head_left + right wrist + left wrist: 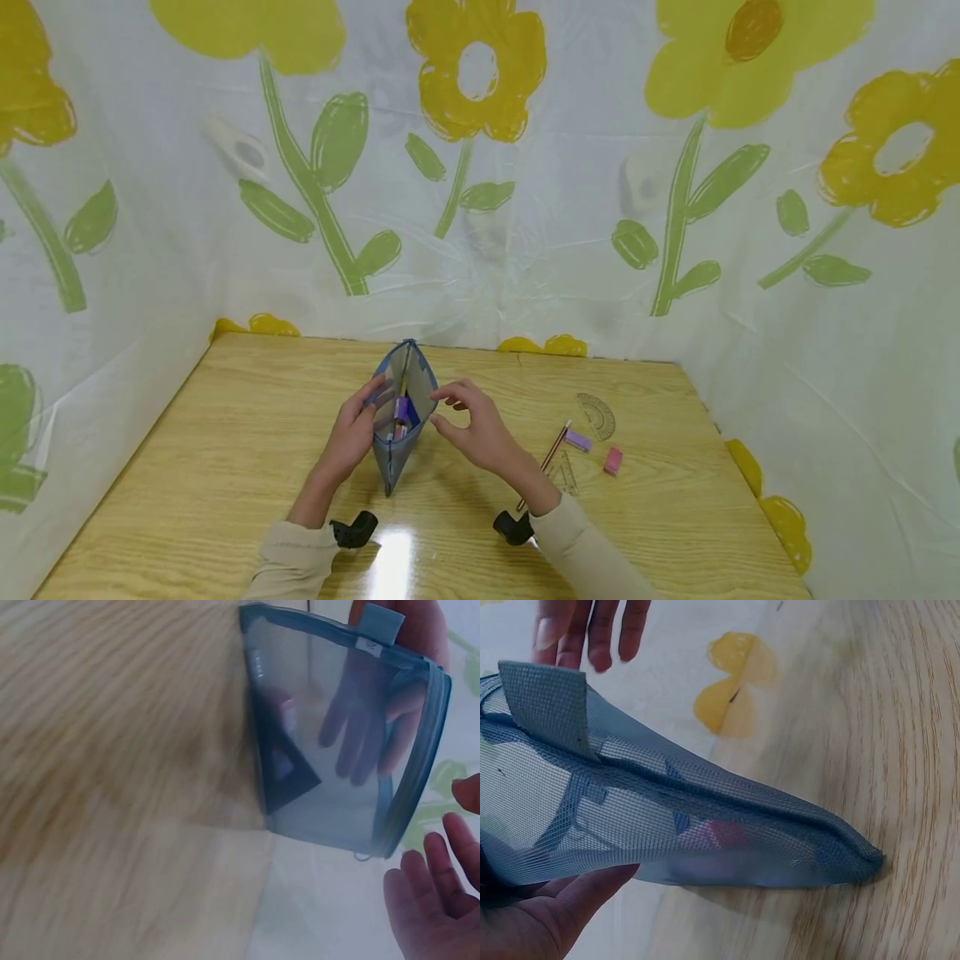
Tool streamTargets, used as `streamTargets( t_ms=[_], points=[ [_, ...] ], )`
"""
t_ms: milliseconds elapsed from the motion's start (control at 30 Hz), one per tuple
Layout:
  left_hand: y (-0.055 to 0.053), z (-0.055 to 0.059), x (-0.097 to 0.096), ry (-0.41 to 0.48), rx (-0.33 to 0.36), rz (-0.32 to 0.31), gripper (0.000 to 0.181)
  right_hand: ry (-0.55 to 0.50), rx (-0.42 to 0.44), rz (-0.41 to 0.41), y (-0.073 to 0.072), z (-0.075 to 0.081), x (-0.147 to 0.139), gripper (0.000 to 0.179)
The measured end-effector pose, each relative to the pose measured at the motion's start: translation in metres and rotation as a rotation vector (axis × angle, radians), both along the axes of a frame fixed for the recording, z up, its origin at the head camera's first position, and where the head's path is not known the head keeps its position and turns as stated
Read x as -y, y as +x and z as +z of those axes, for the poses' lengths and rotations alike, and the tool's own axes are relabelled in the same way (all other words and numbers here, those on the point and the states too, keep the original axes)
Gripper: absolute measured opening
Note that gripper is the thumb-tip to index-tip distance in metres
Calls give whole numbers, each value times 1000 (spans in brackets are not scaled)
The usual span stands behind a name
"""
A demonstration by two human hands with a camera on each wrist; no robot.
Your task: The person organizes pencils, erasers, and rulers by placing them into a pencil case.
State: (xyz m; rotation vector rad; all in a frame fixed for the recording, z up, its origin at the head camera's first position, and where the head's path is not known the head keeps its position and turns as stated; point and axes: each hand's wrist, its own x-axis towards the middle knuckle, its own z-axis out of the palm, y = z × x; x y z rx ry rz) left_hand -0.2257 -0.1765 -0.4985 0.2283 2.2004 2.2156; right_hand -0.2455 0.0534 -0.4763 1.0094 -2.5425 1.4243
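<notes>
A blue mesh zip pouch (pixel 392 462) stands on the table with its mouth spread wide. My left hand (pixel 351 435) holds it by the left wall, and its fingers show through the mesh in the right wrist view. Inside lie a purple block (pixel 402 409), a dark blue set square (pixel 292 784) and a pink-and-white piece blurred by the mesh (pixel 716 835). Beside the right rim is my right hand (pixel 480 427), fingers loosely bent, nothing between them. In the right wrist view that hand (pixel 435 900) is apart from the pouch.
Right of the pouch on the wooden table (pixel 262 433) lie a clear protractor (pixel 597 416), a purple eraser (pixel 577 441), a pink eraser (pixel 612 461), a pencil (pixel 555 446) and a clear set square (pixel 567 475). Flower-printed curtains (pixel 525 275) enclose the table's back and sides.
</notes>
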Motion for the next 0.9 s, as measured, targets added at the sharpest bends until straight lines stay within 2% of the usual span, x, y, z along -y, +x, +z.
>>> streamTargets(
  t_ms=[233,433,900],
  points=[
    [-1,-1,-1,13,7,-2,55,-40,33,-33,4,-11,-16,26],
    [0,0,-2,4,15,-3,55,-66,94,-64,9,-19,-31,25],
    [1,1,-2,-2,3,-13,54,-164,308,-162,26,-36,-57,30]
  ],
)
